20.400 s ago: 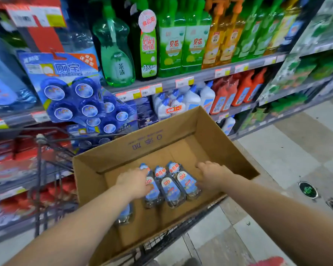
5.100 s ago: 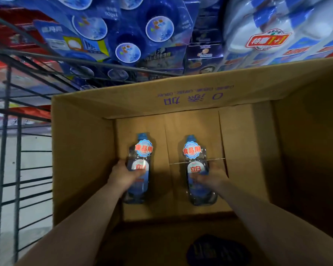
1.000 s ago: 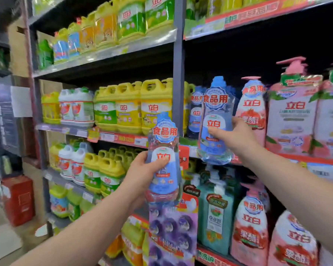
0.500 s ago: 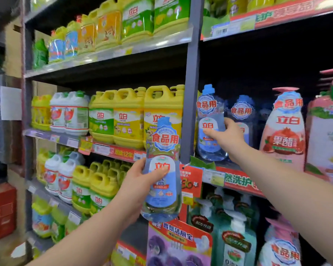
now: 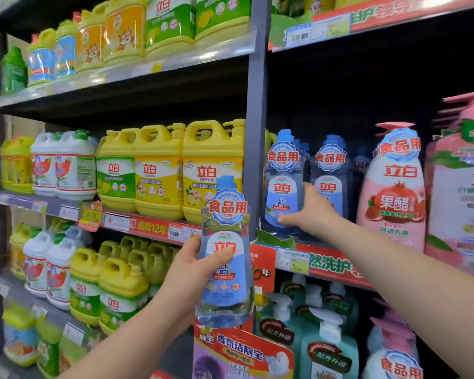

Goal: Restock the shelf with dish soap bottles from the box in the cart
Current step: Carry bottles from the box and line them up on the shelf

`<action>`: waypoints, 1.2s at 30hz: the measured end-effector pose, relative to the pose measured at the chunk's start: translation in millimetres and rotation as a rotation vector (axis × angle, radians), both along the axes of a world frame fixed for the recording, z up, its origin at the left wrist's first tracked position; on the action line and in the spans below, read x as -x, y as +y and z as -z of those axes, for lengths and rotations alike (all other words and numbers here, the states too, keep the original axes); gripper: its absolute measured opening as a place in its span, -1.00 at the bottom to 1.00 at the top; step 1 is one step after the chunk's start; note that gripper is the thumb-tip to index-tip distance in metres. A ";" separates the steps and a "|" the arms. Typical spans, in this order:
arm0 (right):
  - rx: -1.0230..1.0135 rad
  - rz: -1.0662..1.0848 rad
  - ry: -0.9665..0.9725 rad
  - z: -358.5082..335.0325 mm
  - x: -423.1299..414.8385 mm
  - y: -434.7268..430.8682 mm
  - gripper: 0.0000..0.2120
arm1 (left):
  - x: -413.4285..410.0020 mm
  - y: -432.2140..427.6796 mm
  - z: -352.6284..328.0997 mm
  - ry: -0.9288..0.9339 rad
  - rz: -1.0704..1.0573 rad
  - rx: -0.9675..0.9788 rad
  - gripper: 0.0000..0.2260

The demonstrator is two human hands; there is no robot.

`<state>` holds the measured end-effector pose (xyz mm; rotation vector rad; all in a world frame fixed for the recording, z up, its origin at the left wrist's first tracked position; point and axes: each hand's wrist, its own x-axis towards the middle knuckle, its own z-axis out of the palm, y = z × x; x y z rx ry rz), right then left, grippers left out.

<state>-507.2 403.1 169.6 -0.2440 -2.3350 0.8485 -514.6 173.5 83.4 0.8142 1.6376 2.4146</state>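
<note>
A clear blue dish soap bottle (image 5: pixel 225 258) is gripped upright in the left hand (image 5: pixel 188 280), held in front of the grey shelf upright (image 5: pixel 255 127) and clear of the shelf. A second blue bottle (image 5: pixel 281 187) is held by the right hand (image 5: pixel 311 209) at its lower part, standing on the middle shelf (image 5: pixel 326 262) just right of the upright. Another identical bottle (image 5: pixel 330 173) stands just beside it, partly covered by the hand. Pink pump bottles (image 5: pixel 394 192) are seen further right, yellow jugs (image 5: pixel 159 170) to the left.
</note>
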 end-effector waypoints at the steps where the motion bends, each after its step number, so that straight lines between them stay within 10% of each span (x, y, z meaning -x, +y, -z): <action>1: 0.025 -0.005 -0.001 -1.1 0.5 0.2 -0.26 | 1.0 1.3 -0.7 0.001 0.003 -0.001 -0.73; 14: -0.090 0.116 -0.076 -6.7 0.8 0.8 -0.18 | 2.3 23.9 -10.0 0.034 0.011 0.008 -0.76; 19: -0.123 0.082 0.119 -37.6 -30.2 -3.4 -0.60 | -1.0 43.5 -31.1 0.078 0.038 -0.007 -0.83; 23: 0.168 -0.135 0.062 -63.6 -62.6 -16.5 -0.57 | -2.8 74.0 -60.3 0.165 0.042 0.004 -0.77; 29: -0.030 -0.125 0.143 -74.5 -83.8 -6.8 -0.58 | -5.0 115.6 -93.3 0.296 0.079 0.072 -0.86; 36: -0.148 0.105 0.169 -93.2 -82.6 1.9 -0.41 | 8.4 120.5 -110.5 0.648 -0.315 0.289 -0.40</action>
